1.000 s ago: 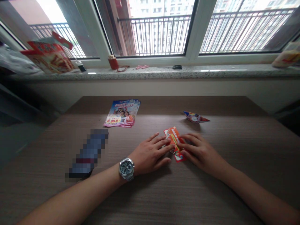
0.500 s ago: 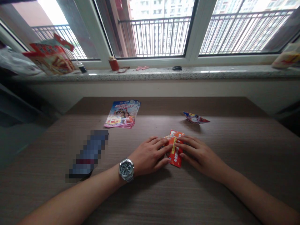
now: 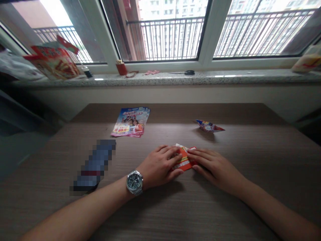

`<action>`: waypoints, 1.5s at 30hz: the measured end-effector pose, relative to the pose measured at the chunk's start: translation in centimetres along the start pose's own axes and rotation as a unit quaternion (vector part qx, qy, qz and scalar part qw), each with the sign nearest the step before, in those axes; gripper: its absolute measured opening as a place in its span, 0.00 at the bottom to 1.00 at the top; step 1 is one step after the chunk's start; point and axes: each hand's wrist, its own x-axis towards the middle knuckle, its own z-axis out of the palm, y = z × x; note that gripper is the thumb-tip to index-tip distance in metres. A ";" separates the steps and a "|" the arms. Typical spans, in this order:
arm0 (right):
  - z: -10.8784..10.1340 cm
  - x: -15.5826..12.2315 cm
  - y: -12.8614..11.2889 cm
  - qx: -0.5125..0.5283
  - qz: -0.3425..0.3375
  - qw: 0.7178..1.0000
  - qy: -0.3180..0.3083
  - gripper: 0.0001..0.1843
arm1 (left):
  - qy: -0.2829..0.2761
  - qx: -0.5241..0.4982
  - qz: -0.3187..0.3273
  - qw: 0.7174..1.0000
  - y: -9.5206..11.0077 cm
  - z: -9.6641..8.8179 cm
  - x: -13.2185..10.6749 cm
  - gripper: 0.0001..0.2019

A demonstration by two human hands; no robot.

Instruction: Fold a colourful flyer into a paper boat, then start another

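Orange-red printed paper, folded into a small, flat-looking piece (image 3: 185,162), lies on the dark brown wood-grain table (image 3: 160,214), between the two hands and partly under their fingers. Visible face: mostly orange-red, with a yellow printed band near the middle and a line of white characters along the near edge; individual characters too small to read. A pale, whitish part shows at the far edge, and a redder strip shows at the far right, beside the right fingertips. Full outline cannot be made out — both ends are covered.

Left hand (image 3: 163,164): palm down, fingers slightly spread and laid over the left part of the paper, thumb extended near its near edge. A silver metal wristwatch with a dark dial (image 3: 134,182) sits on this wrist.

Right hand (image 3: 213,167): palm down, fingers extended close together, tips on the right part of the paper, thumb at its near right corner. Whether either hand pinches the paper or only presses on it — cannot tell.

Beyond the right hand, a pointed, folded piece of blue-and-red printed paper (image 3: 209,126) rests on the table, apart from the orange one. Far left: a fanned stack of glossy blue-and-pink leaflets (image 3: 131,122). Nearer, left of the left hand: a long, dark blue, pixelated object (image 3: 94,167), details obscured.
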 end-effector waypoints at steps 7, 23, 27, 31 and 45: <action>-0.1 -0.1 0.0 -0.013 -0.007 1.000 -0.003 0.18 | 0.011 0.004 -0.003 1.000 -0.4 0.5 -0.1 0.23; -0.4 0.0 -0.3 0.015 -0.035 0.999 0.006 0.13 | 0.020 -0.004 0.039 0.999 -0.3 0.5 0.0 0.16; -0.3 -0.1 -0.1 0.047 -0.033 0.998 0.016 0.11 | 0.018 -0.020 0.035 0.999 -0.5 0.7 -0.2 0.20; -0.4 -0.2 0.0 0.067 -0.014 0.998 0.009 0.10 | 0.015 -0.039 0.037 0.998 -0.6 0.9 -0.3 0.19; 0.7 0.5 0.1 0.101 0.084 0.990 0.045 0.08 | 0.026 -0.068 -0.017 0.997 -0.7 1.5 0.2 0.18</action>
